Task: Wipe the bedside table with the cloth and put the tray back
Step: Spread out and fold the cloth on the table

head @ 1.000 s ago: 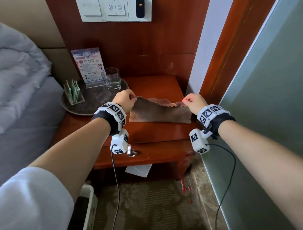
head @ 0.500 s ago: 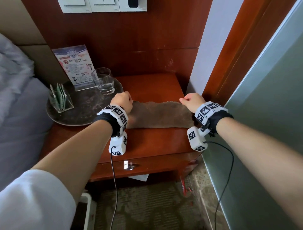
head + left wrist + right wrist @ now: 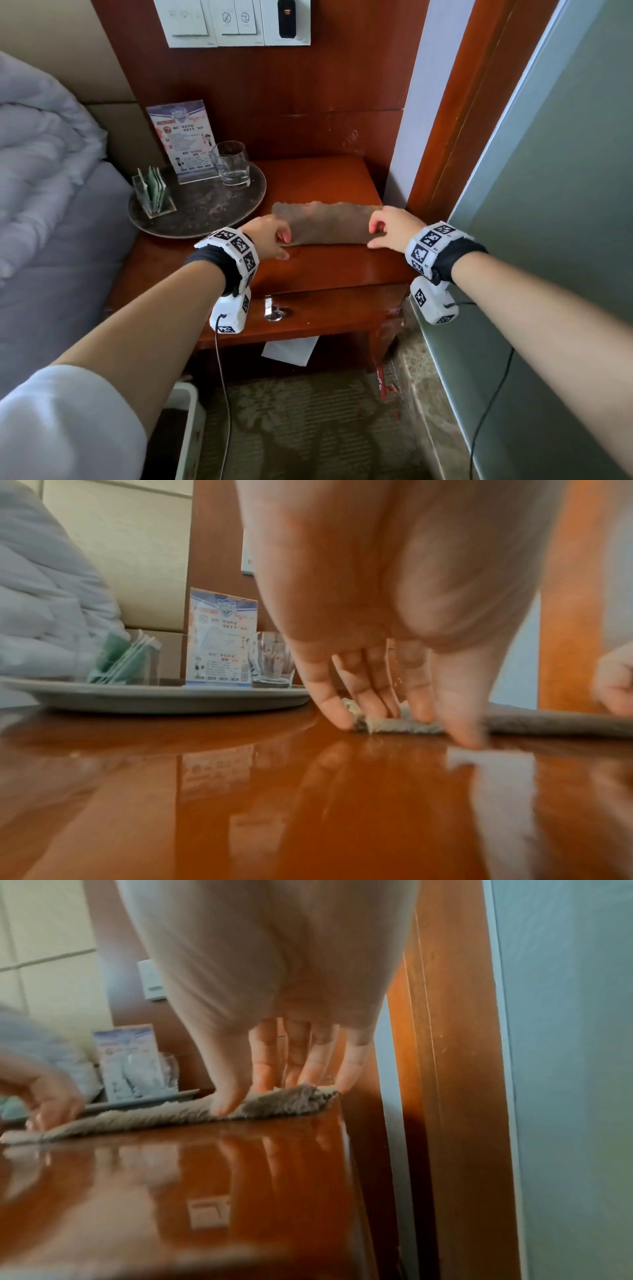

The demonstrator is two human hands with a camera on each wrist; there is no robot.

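A brown cloth (image 3: pixel 329 222) lies folded into a long strip on the right half of the red-brown bedside table (image 3: pixel 342 263). My left hand (image 3: pixel 285 245) rests on the strip's left end. In the left wrist view its straight fingers (image 3: pixel 369 696) touch the cloth (image 3: pixel 548 721) and the thumb tip meets the wood. My right hand (image 3: pixel 375 236) sits on the right end; its thumb and straight fingers (image 3: pixel 263 1074) press the cloth (image 3: pixel 137 1118). The round grey tray (image 3: pixel 191 233) stands at the table's back left, just left of the cloth.
On the tray stand a glass (image 3: pixel 233 164), an upright printed card (image 3: pixel 185 140) and a clear holder of green packets (image 3: pixel 154 192). A bed with white bedding (image 3: pixel 41 144) lies to the left. A wooden door frame (image 3: pixel 455 113) and grey-green panel (image 3: pixel 565 205) close the right.
Both hands laid the lifted cloth flat as a folded strip, then drew back from its far edge to its near corners, and their fingers have straightened.
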